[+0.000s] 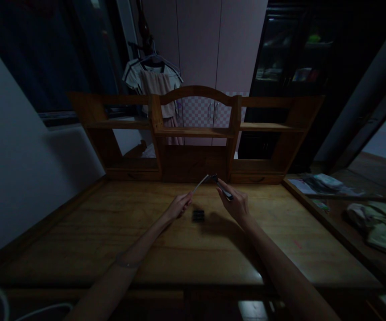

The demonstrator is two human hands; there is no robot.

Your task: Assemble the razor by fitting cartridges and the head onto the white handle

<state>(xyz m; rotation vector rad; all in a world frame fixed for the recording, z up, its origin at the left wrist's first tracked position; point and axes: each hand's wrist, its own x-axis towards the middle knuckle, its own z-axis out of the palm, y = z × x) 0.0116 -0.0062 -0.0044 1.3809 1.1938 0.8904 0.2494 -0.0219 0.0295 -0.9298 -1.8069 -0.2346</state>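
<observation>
In dim light both my arms reach over a wooden desk (112, 240). My left hand (178, 206) is closed on the lower end of a thin pale strip or cable (201, 183) that slants up to the right. My right hand (234, 203) is closed around a small dark slim tool or device (222, 189), whose tip meets the top end of the strip. A small dark blocky object (198, 215) lies on the desk just below and between the hands. A thin bracelet (126, 263) circles my left wrist.
A wooden shelf hutch (196, 131) stands at the desk's back edge. Clothes on a hanger (154, 78) hang behind it before pale wardrobe doors. Papers (323, 183) and crumpled cloth (380, 220) lie on a side surface at right. White wall at left.
</observation>
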